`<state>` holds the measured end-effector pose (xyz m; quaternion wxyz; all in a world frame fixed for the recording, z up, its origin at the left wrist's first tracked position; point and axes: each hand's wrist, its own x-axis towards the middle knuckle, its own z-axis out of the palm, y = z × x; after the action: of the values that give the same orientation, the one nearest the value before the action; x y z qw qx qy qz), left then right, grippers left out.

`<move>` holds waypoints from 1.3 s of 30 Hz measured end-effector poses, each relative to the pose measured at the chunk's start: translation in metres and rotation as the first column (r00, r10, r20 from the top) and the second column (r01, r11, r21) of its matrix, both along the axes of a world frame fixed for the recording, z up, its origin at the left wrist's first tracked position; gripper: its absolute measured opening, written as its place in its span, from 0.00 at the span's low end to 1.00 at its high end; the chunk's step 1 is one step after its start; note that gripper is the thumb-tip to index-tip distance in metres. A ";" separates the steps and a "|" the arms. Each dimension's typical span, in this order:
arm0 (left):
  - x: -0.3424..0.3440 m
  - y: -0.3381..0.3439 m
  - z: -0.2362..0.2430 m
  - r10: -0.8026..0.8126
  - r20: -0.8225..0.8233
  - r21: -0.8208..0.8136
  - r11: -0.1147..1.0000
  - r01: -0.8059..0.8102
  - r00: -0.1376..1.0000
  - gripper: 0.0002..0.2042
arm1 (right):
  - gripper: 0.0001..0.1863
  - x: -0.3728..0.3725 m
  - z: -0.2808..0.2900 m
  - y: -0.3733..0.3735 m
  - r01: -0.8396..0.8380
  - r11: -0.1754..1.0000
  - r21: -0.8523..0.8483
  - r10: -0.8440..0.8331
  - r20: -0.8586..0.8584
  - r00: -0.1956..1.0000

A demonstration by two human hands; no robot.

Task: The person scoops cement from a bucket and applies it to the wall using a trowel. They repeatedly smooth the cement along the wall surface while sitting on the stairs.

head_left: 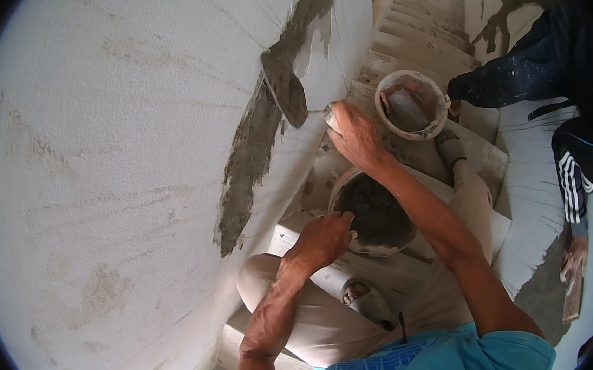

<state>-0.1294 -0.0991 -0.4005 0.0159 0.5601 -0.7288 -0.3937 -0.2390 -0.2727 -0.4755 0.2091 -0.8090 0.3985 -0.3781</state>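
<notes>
My right hand (357, 136) is closed round the handle of a trowel (287, 93), whose grey, mortar-smeared blade lies against the white wall (115, 130). Under and around the blade runs a long slanting band of wet grey mortar (242, 168). Between my knees stands a bucket (369, 250) holding dark grey mortar (373, 210). On the near left side of its rim my left hand (319, 243) rests with curled fingers, gripping the edge.
Concrete stairs (414, 34) climb away ahead, and I sit on them. A second bucket (408, 133) with tools inside stands one step higher. At the right, another person's hand (575, 259) holds a flat float (572, 296) near grey mortar on the opposite wall.
</notes>
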 end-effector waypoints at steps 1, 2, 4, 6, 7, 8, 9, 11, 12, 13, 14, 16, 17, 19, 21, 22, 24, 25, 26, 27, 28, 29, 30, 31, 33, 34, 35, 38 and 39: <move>0.001 0.001 -0.001 -0.001 -0.006 -0.002 1.000 0.001 1.000 0.14 | 0.20 -0.004 -0.001 0.002 -0.030 0.999 -0.017 0.030 -0.003 1.000; 0.001 0.001 -0.002 -0.003 -0.012 -0.004 1.000 0.003 1.000 0.14 | 0.18 -0.009 -0.002 0.005 -0.061 0.998 -0.034 0.061 -0.007 0.998; 0.000 0.000 -0.001 -0.006 -0.005 0.008 1.000 0.006 1.000 0.14 | 0.15 -0.014 0.000 0.008 -0.075 0.997 -0.037 0.076 0.024 0.997; 0.001 0.000 -0.001 -0.006 -0.002 0.002 1.000 0.006 1.000 0.14 | 0.15 -0.015 0.005 0.010 -0.045 0.999 -0.009 0.046 0.093 0.995; 0.001 0.002 -0.005 -0.004 -0.005 -0.010 1.000 0.004 1.000 0.14 | 0.17 -0.015 0.007 0.007 -0.028 1.000 -0.006 0.029 0.081 0.996; 0.002 0.002 -0.006 -0.001 -0.007 -0.021 1.000 0.001 1.000 0.14 | 0.20 -0.014 0.009 0.001 -0.013 1.000 -0.002 0.013 0.069 0.998; 0.001 0.002 -0.006 0.000 0.005 -0.010 1.000 0.000 1.000 0.14 | 0.22 -0.012 0.010 -0.004 0.003 1.000 0.002 -0.003 0.057 0.998; 0.000 -0.001 -0.002 -0.003 0.024 0.012 1.000 0.002 1.000 0.14 | 0.21 -0.010 0.009 -0.009 -0.002 1.000 -0.027 0.003 0.035 0.999; 0.000 -0.001 -0.002 0.002 0.013 0.006 1.000 -0.002 1.000 0.14 | 0.21 -0.009 0.009 -0.009 -0.005 0.999 -0.042 0.006 0.024 1.000; 0.000 0.000 -0.001 0.010 0.005 0.000 1.000 -0.010 1.000 0.13 | 0.21 -0.009 0.006 -0.005 -0.046 0.998 -0.041 0.046 0.006 0.999; -0.001 0.000 0.000 0.018 -0.003 -0.006 1.000 -0.018 1.000 0.13 | 0.21 -0.012 0.001 0.003 -0.086 0.995 -0.039 0.086 -0.011 0.996; -0.004 -0.005 0.009 -0.006 0.055 0.157 0.988 -0.002 0.998 0.17 | 0.21 -0.018 -0.004 0.018 -0.144 0.989 -0.033 0.144 -0.009 0.990; -0.006 -0.007 0.012 -0.022 0.081 0.238 0.971 0.002 0.997 0.19 | 0.21 -0.021 -0.006 0.025 -0.162 0.986 -0.028 0.162 0.012 0.987; -0.010 -0.008 0.013 -0.037 0.078 0.259 0.966 0.015 0.996 0.18 | 0.21 -0.022 -0.008 0.030 -0.162 0.987 -0.011 0.163 0.044 0.986; -0.014 -0.007 0.011 -0.055 0.087 0.268 0.963 0.030 0.995 0.17 | 0.21 -0.021 -0.010 0.033 -0.128 0.992 0.015 0.126 0.066 0.990; -0.014 -0.006 0.007 -0.064 0.097 0.264 0.964 0.036 0.993 0.16 | 0.21 -0.019 -0.008 0.033 -0.112 0.994 0.018 0.111 0.065 0.992; -0.013 -0.005 0.006 -0.079 0.102 0.260 0.964 0.050 0.992 0.14 | 0.20 -0.010 -0.001 0.031 -0.080 0.997 0.024 0.078 0.064 0.995; -0.014 -0.007 0.009 -0.088 0.095 0.258 0.964 0.061 0.992 0.14 | 0.19 -0.006 -0.001 0.029 -0.061 0.998 -0.005 0.062 0.069 0.996; -0.015 -0.008 0.011 -0.098 0.089 0.256 0.964 0.073 0.991 0.13 | 0.18 -0.002 -0.002 0.027 -0.042 0.999 -0.034 0.044 0.075 0.996; -0.016 -0.007 0.009 -0.089 0.075 0.231 0.970 0.070 0.993 0.13 | 0.18 0.000 -0.004 0.026 -0.021 0.998 -0.062 0.026 0.082 0.996; -0.015 -0.003 0.006 -0.077 0.063 0.209 0.976 0.062 0.995 0.12 | 0.17 0.002 -0.005 0.028 -0.029 0.998 -0.060 0.032 0.062 0.998; -0.015 -0.001 0.003 -0.066 0.050 0.186 0.981 0.055 0.997 0.12 | 0.16 0.003 -0.006 0.031 -0.035 0.998 -0.059 0.037 0.042 0.998; -0.014 0.000 0.002 -0.075 0.048 0.191 0.979 0.065 0.996 0.12 | 0.16 0.003 -0.008 0.033 -0.040 0.998 -0.057 0.042 0.021 0.999; -0.014 0.000 0.000 -0.084 0.044 0.197 0.978 0.074 0.995 0.11 | 0.15 0.002 -0.010 0.038 -0.082 0.995 -0.065 0.082 0.008 0.997; -0.015 0.001 -0.005 -0.112 0.045 0.207 0.973 0.100 0.993 0.11 | 0.14 -0.002 -0.014 0.049 -0.162 0.984 -0.080 0.161 -0.021 0.987; -0.015 0.003 -0.007 -0.129 0.052 0.211 0.971 0.115 0.990 0.11 | 0.14 -0.004 -0.013 0.052 -0.168 0.983 -0.069 0.169 -0.001 0.986; -0.016 0.004 -0.008 -0.146 0.060 0.216 0.968 0.130 0.987 0.12 | 0.14 -0.005 -0.012 0.054 -0.175 0.983 -0.058 0.176 0.019 0.984; -0.019 0.008 -0.011 -0.138 0.020 0.213 0.968 0.130 0.990 0.11 | 0.14 -0.005 -0.007 0.050 -0.127 0.991 -0.049 0.131 0.085 0.988; -0.020 0.008 -0.011 -0.140 0.028 0.207 0.970 0.131 0.990 0.11 | 0.15 -0.003 -0.005 0.047 -0.100 0.994 -0.049 0.105 0.109 0.989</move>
<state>-0.1490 -0.0907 -0.4115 -0.0840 0.5159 -0.7211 -0.4547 -0.2424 -0.2262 -0.4809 0.2325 -0.8105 0.3358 -0.4197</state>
